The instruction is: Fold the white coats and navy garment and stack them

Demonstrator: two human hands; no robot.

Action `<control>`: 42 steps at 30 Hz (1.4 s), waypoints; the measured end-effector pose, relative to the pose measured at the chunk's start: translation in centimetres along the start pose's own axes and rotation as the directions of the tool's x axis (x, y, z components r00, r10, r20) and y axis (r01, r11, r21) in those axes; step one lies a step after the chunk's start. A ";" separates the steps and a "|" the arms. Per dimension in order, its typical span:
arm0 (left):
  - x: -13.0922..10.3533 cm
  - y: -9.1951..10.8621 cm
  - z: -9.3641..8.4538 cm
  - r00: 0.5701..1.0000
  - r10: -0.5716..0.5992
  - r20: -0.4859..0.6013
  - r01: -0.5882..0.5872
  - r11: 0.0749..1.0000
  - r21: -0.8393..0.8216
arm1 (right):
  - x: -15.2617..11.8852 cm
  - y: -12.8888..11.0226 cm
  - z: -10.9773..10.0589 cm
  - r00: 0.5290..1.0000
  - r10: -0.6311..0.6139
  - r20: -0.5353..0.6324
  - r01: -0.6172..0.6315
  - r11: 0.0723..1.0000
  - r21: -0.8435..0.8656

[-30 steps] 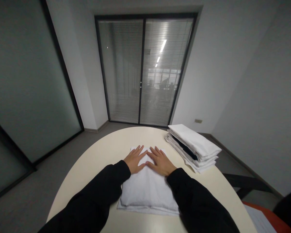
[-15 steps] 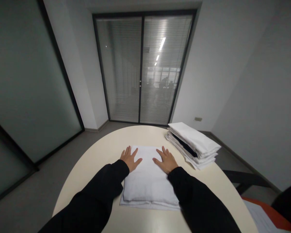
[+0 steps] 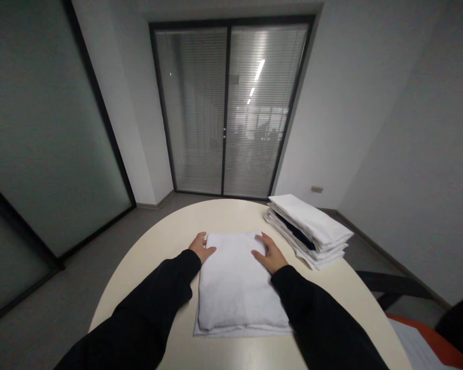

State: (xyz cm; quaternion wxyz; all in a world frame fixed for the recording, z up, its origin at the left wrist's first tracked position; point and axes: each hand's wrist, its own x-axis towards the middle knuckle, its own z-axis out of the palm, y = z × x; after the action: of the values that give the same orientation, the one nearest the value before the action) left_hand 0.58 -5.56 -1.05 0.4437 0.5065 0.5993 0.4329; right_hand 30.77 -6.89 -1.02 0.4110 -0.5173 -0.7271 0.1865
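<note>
A folded white cloth lies flat in the middle of the round table, its layered edge toward me. My left hand is at the cloth's far left corner, thumb on top and fingers curved round the side edge. At the far right corner rests my right hand, its thumb on the cloth and its fingers bent over the edge. Both hands look closed loosely on the cloth's corners; the fingertips of the left are partly hidden.
The round cream table holds a stack of folded white cloths with a dark layer inside, at the back right. An orange and white item is beyond the right edge. A glass door stands behind.
Both hands have moved outward from the top of the cloth to its far corners, and their spread fingers have curled in. The cloth appears slightly closer to me.
</note>
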 end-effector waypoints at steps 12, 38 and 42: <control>-0.4 1.4 -1.0 0.950 -0.046 0.308 0.112 0.973 -0.202 | 0.6 -0.2 -1.9 0.809 0.377 0.451 -0.586 0.570 0.576; -1.3 1.1 -1.3 0.794 0.339 0.504 -0.222 0.934 -0.279 | -0.5 -1.0 -3.5 0.849 0.111 0.516 -0.428 0.718 0.549; -1.0 1.1 -1.3 0.850 0.315 0.422 -0.258 0.948 -0.186 | -0.3 -0.7 -3.4 0.910 0.105 0.401 -0.316 0.801 0.509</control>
State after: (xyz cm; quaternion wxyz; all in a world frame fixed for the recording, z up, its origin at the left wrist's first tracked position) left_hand -0.30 -6.51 0.44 0.5299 0.6477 0.3712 0.4023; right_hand 33.08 -8.00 1.41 0.3840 -0.4095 -0.6380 0.5271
